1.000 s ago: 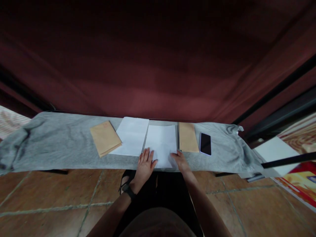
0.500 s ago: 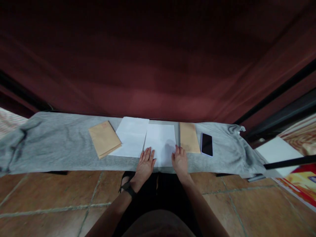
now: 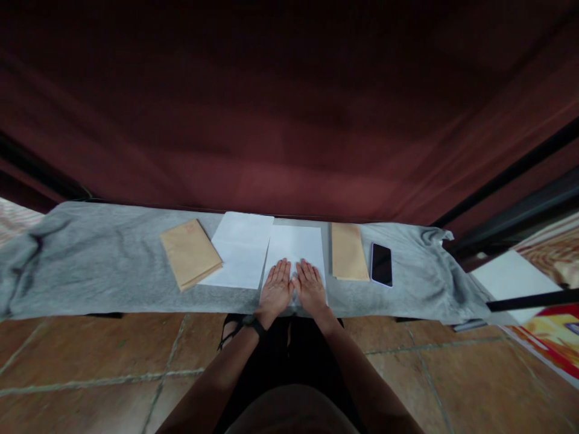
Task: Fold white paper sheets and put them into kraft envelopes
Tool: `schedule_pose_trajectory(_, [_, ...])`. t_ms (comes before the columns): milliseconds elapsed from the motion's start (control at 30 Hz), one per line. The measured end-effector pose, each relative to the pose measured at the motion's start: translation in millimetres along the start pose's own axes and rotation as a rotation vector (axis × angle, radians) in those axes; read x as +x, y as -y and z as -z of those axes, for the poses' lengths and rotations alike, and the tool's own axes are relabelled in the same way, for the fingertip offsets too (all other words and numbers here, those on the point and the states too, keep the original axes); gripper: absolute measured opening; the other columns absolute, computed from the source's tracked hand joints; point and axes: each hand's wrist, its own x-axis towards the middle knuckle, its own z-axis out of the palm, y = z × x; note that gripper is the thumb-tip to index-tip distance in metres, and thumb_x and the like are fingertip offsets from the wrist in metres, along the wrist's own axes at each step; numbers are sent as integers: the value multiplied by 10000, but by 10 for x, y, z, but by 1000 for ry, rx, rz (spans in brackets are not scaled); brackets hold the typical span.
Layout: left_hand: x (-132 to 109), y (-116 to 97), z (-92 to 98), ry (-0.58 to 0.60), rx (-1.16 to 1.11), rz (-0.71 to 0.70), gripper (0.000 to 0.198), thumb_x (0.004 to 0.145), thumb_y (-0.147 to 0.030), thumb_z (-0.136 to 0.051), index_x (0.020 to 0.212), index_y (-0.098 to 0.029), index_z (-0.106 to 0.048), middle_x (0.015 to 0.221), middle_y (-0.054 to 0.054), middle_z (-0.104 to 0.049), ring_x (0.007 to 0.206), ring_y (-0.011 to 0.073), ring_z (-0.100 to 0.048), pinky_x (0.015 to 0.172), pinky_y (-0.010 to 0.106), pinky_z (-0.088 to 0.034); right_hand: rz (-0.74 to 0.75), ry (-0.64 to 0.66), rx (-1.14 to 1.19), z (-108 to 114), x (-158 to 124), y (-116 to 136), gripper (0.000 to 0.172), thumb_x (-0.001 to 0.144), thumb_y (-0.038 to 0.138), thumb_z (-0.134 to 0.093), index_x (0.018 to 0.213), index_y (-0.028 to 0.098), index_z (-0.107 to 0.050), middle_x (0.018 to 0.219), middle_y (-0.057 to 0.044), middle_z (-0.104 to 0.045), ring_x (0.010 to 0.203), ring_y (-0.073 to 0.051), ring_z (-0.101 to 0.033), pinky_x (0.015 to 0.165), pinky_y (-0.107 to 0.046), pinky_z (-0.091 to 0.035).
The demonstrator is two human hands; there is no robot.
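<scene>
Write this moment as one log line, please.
left hand: flat on white sheet | right hand: flat beside it, same sheet | nearby: second sheet, left envelope, right envelope, phone | surface: grey cloth

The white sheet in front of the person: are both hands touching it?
Touching. The head view shows the left hand and the right hand lying flat, palms down, on the near half of the white sheet.

Near end of sheet (hidden beneath hands)
</scene>
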Motion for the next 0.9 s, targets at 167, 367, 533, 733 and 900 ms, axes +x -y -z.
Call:
schedule_pose_trajectory(167, [-10, 171, 18, -46, -19, 95, 648, 1018, -406, -324, 1542, -25, -335, 1599, 203, -354, 1517, 292, -283, 1232, 483, -286, -15, -45, -57, -14, -49, -147, 568, 1048, 387, -413, 1542, 107, -381, 1607, -188, -354, 1474, -304, -368, 1189, -506, -316])
schedule_pose_trajectory(367, [-53, 242, 23, -88, -27, 138, 693, 1020, -480, -321, 1535, -16, -344, 1600, 222, -342, 1511, 316, -292, 1225, 495, -289, -86, -110, -67, -31, -80, -202, 593, 1051, 394, -381, 1543, 65, -352, 1599, -217, -356, 1478, -310, -351, 1181, -502, -326])
schedule_pose_trajectory(533, [-67, 243, 12, -129, -47, 123, 707, 1021, -506, -313, 1549, -35, -323, 1600, 222, -341, 1516, 324, -276, 1222, 516, -287, -169, -165, -43, 8, -106, -283, 594, 1058, 371, -331, 1552, 43, -305, 1569, -234, -401, 1467, -298, -369, 1157, -504, -372])
schedule_pose_trajectory(733, [-72, 263, -1, -123, -51, 118, 711, 1019, -507, -319, 1555, -40, -309, 1607, 218, -332, 1523, 322, -255, 1231, 510, -280, -198, -215, 16, 59, -142, -444, 571, 1042, 298, -356, 1549, 40, -310, 1556, -249, -413, 1462, -300, -383, 1147, -511, -400])
schedule_pose_trajectory(900, [-58, 246, 12, -138, -65, 116, 704, 1021, -487, -311, 1557, -31, -298, 1602, 231, -330, 1524, 335, -248, 1221, 548, -286, -170, -168, 32, 86, -123, -419, 571, 1030, 268, -394, 1547, 36, -318, 1561, -239, -411, 1471, -294, -374, 1157, -510, -396])
